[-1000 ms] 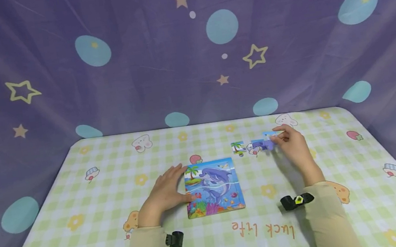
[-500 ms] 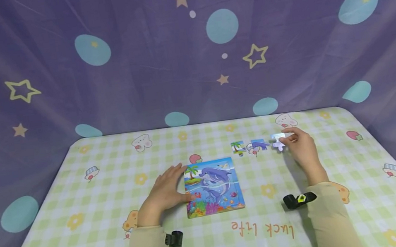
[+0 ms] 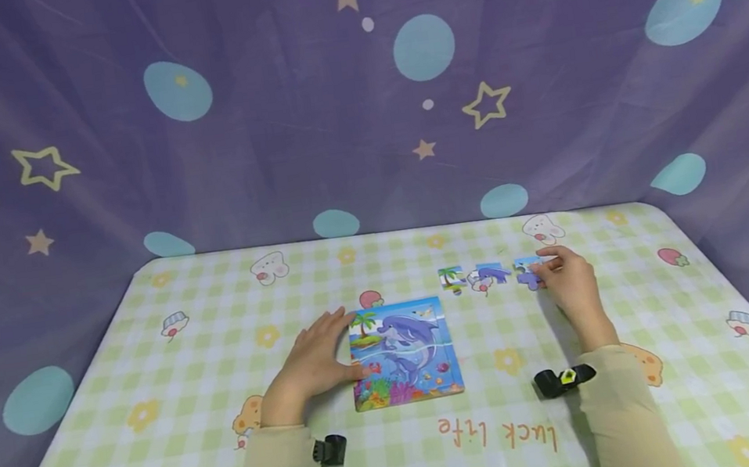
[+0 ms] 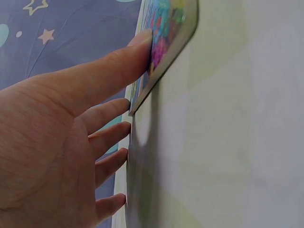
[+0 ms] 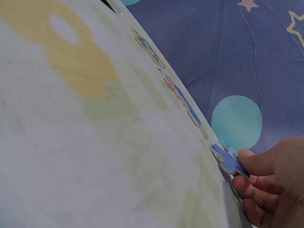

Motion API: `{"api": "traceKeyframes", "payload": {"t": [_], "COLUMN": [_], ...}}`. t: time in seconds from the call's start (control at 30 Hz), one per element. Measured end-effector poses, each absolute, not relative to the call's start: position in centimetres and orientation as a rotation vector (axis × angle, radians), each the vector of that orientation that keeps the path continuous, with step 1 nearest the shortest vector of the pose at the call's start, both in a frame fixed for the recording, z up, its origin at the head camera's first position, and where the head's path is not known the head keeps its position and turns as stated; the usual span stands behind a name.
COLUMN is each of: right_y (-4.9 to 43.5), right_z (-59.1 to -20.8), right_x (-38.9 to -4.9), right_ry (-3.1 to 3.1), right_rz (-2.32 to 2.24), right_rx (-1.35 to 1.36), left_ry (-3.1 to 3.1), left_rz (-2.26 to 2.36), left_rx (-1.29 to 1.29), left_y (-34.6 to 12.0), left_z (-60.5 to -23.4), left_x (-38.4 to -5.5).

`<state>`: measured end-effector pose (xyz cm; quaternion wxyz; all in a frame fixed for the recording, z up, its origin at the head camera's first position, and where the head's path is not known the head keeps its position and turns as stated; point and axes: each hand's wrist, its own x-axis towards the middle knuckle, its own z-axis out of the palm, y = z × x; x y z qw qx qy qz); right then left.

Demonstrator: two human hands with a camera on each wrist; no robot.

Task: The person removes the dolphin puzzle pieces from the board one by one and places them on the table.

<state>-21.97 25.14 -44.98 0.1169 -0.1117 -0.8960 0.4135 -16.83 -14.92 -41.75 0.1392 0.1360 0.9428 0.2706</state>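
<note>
Flat on the cloth lies a dolphin puzzle board with a palm tree and corals. My left hand rests at its left edge, fingers nearly straight; in the left wrist view the thumb lies on the board's picture side. Farther back on the right, my right hand pinches a blue and purple jigsaw piece by its right side, thumb against the fingers. Its right part is hidden by the fingertips. To its left lie a jigsaw piece with a dolphin and one with a palm tree.
A checked tablecloth with printed flowers and animals covers the table. Behind the far edge hangs a purple curtain with stars and ovals. Each wrist wears a black strap; the right wrist strap shows near the sleeve.
My right hand has moved the jigsaw piece rightward, away from the dolphin piece, and tilted it down until it lies in line with the other two. My left hand has kept its place.
</note>
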Motion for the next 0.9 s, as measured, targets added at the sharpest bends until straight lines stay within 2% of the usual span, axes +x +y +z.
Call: {"api": "traceKeyframes", "payload": {"t": [0.9], "right_y": [25.03], "right_z": [-44.76], "right_x": [-22.08], "right_ry": [-2.677], "right_rz": [1.180], "right_rx": [-0.397], "left_ry": [2.729], "left_rz": [0.786], "left_rx": [0.401], "left_y": [-14.96], "left_z": [-41.69], "left_x": [-16.84]}}
